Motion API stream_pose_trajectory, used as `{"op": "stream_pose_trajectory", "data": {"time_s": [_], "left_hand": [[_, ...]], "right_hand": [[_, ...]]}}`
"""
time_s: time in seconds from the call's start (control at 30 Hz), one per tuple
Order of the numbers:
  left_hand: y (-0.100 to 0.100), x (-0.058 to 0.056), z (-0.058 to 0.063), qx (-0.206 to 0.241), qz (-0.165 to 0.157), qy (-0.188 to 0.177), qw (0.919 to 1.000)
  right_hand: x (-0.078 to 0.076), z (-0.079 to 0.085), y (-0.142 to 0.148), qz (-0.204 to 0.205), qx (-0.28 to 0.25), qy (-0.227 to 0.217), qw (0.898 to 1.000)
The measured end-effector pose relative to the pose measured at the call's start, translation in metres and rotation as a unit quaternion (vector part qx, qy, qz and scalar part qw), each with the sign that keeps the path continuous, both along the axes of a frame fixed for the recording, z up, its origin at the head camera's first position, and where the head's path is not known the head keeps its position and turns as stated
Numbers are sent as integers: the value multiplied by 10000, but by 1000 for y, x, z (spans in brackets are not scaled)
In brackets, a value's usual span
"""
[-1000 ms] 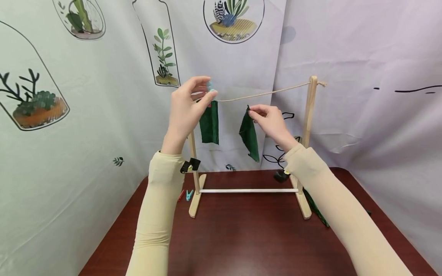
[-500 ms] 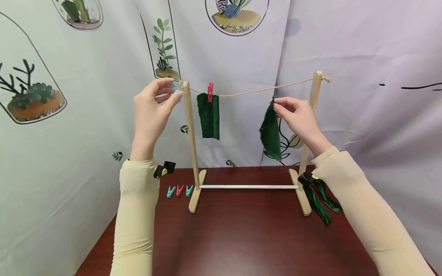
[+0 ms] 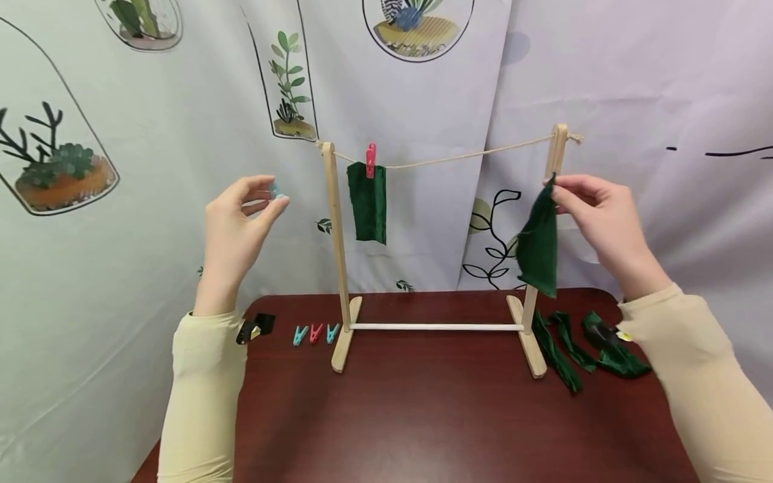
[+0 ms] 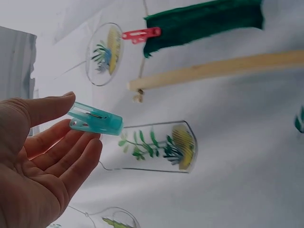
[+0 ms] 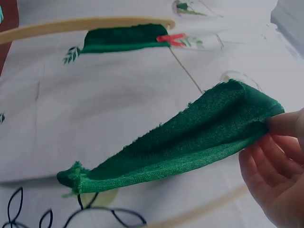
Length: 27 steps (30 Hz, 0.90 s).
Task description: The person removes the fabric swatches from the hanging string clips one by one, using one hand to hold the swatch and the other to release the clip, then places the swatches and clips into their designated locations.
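Note:
In the left wrist view, my left hand [image 4: 52, 156] pinches a light-blue clothespin [image 4: 97, 119] between thumb and forefinger. In the head view that hand is left of the wooden rack's left post [image 3: 335, 228]. My right hand [image 3: 606, 218] pinches a green cloth [image 3: 539, 241] by its upper corner, and the cloth hangs down in front of the right post. Another green cloth [image 3: 367, 204] hangs over the rope line [image 3: 459, 159], held by a red clothespin [image 3: 371, 161] near the left post.
Two blue clothespins, one being this blue clothespin [image 3: 300, 335], and a red clothespin [image 3: 316, 333] lie left of the rack on the dark table [image 3: 410, 416]. Several green cloth strips [image 3: 558, 355] lie right of the rack. A white bar [image 3: 435, 327] joins the rack's feet.
My left hand has moved left and down, away from the hung cloth, still pinching the blue clothespin. My right hand has carried its green cloth to the right, up to the right post.

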State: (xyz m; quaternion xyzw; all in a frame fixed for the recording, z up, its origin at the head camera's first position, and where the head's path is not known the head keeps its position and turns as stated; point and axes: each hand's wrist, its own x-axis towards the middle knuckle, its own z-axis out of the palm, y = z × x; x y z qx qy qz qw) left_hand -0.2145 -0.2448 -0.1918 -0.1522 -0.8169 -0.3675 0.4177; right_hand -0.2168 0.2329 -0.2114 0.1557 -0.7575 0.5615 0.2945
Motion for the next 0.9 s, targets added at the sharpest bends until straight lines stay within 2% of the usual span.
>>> {"op": "stream_pose_trajectory", "data": {"time_s": [0.17,0.27,0.4,0.5,0.67,0.8,0.9], "left_hand": [[-13,1,-15,-60,237,-232,9994],[-21,4,-25,-63,327,-374,9987],[-28,5,-39,-130,368,-582,9975],[-33,4,-51,-220,396,-737,9962],[-41,4,-70,-304,413,-992,9937],[-44,6,-83,-386,371,-1184,9915],[-45,6,-94,-473,348,-1249,9904]], "right_hand": [[17,-8,30,-432,85,-118,9990],[27,-13,44,-285,-278,-174,9991],[39,-24,61,-480,-350,-149,9981],[47,-32,73,-1046,0,-176,9944],[59,-49,91,-1471,136,-354,9884],[68,-65,101,-1478,145,-394,9881],[72,-78,111,-1271,34,-288,9915]]}}
